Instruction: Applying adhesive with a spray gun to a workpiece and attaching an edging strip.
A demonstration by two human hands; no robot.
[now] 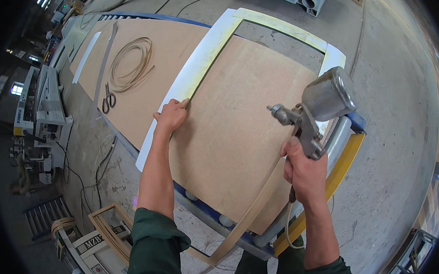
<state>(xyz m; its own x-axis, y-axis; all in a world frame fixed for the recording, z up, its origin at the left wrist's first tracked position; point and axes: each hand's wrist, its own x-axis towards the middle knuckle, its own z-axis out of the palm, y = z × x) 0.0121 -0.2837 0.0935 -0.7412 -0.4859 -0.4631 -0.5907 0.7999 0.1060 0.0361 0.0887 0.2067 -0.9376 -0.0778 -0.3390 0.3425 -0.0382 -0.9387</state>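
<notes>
My right hand (pixel 307 174) is closed around the handle of a metal spray gun (pixel 307 131), its silvery cup (pixel 329 94) on top and its nozzle turned left. My left hand (pixel 172 116) grips across the left side of a white frame (pixel 203 70), the thumb at the outer edge and a finger reaching over the inner one. Yellowish coating or dust marks the frame's face. Bare brown board (pixel 238 120) shows inside the frame. A narrow wooden strip (pixel 256 207) crosses the near right; how it meets the frame is hidden.
A coil of thin edging (pixel 130 64), scissors (pixel 108 99) and a grey strip (pixel 105 63) lie on the board at left. Blue-edged rollers (pixel 337 137) and a yellow rail (pixel 344 164) border the right. A hose (pixel 288 223) hangs below the gun. Machines (pixel 42 112) stand at left.
</notes>
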